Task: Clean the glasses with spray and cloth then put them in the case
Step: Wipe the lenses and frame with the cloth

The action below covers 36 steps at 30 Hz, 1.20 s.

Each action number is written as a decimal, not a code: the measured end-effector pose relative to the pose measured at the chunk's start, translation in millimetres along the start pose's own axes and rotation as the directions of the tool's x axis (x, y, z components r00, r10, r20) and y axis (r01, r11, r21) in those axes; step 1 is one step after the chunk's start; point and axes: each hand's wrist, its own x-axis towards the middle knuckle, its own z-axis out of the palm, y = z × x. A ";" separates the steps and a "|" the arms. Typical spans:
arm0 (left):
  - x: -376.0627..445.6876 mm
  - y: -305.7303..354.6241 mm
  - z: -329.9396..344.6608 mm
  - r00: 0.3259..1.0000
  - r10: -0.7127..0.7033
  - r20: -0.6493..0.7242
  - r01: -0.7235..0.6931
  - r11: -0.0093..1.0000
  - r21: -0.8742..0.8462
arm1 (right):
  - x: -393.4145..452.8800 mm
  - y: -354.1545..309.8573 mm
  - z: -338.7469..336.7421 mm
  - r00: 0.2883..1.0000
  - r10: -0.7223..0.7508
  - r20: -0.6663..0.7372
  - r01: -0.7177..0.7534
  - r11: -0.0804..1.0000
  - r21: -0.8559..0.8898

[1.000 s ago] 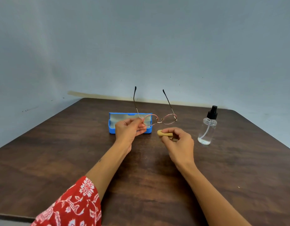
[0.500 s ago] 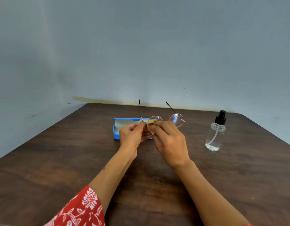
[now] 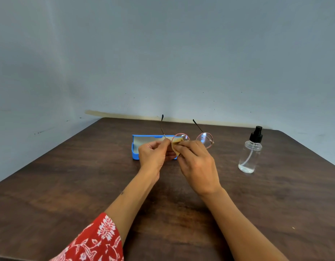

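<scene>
Now I pinch the round, thin-rimmed metal glasses in my left hand, temples pointing away; my right hand presses the small yellow cloth on the left lens, the open blue case just behind on the desk

The left hand and right hand hide the case's front and most of the cloth.
</scene>
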 end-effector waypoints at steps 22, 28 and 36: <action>2.8 -1.1 -1.6 0.999 -0.025 -0.026 0.026 1.000 0.005 | 0.0 -6.4 -3.3 0.997 0.029 0.066 -0.028 1.000 -0.010; 3.6 1.9 -6.0 0.999 -0.033 -0.042 0.033 0.999 -0.004 | -1.6 -5.8 -7.7 0.994 0.099 0.055 -0.096 0.994 -0.050; 2.7 0.5 -4.9 0.999 -0.010 -0.033 0.011 1.000 0.014 | -4.7 -11.0 -4.3 0.994 0.009 0.113 -0.005 0.999 -0.034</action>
